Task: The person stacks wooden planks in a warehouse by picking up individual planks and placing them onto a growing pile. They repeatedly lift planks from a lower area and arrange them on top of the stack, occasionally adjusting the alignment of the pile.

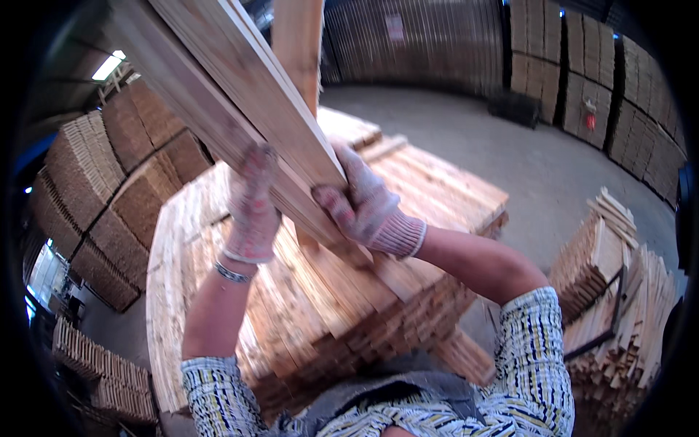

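Mid-lift: left hand (251, 207) and right hand (364, 204), both gloved, clamped around a bundle of long wooden slats (240, 95), raised slantwise above the big slat stack (306, 291) beneath. Not yet laid down; smaller piles (619, 291) right of the hands.

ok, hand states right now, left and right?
Left hand: gloved, closed on the bundle of wooden slats.
Right hand: gloved, closed on the same bundle.

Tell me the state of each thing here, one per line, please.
Planks: lifted, tilted, gripped by both hands.
Left hand: gloved, closed on the planks.
Right hand: gloved, closed on the planks.
Stack: piled flat, below the hands.
Bundles: stacked at the right.
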### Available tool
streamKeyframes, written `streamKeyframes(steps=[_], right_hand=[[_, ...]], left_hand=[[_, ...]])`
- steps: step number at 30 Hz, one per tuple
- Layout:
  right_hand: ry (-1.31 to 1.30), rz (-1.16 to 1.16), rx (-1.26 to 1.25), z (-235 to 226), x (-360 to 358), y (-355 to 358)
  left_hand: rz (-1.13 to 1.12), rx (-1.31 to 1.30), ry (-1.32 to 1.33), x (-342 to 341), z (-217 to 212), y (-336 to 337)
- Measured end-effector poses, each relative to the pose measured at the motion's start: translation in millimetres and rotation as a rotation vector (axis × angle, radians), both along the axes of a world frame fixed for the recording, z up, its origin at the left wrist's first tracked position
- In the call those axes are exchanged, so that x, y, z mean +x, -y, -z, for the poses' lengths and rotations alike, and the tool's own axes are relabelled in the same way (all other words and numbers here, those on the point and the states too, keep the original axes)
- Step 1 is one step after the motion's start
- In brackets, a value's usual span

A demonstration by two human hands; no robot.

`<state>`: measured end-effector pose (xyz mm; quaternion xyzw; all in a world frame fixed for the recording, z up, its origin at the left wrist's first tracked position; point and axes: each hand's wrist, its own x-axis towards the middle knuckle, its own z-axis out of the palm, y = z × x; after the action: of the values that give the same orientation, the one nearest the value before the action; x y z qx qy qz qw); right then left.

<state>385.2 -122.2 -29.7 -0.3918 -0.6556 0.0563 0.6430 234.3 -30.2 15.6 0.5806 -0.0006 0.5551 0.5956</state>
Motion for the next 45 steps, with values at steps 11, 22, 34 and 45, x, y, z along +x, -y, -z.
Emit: streamKeyframes(steps=[11,22,34,45], right_hand=[[-0.103,0.198,-0.735,-50,123,21],[0.891,0.472,-1.035,50,155,-29],[0.702,0.499,-1.004,56,175,-39],[0.874,0.716,-0.892,47,129,-35]], left_hand=[[-0.009,-0.593,-0.343,-27,2,-45],[-0.220,-0.709,-0.554,-24,106,-40],[-0.198,-0.794,-0.465,-24,113,-42],[-0.063,-0.744,-0.323,-28,122,-49]])
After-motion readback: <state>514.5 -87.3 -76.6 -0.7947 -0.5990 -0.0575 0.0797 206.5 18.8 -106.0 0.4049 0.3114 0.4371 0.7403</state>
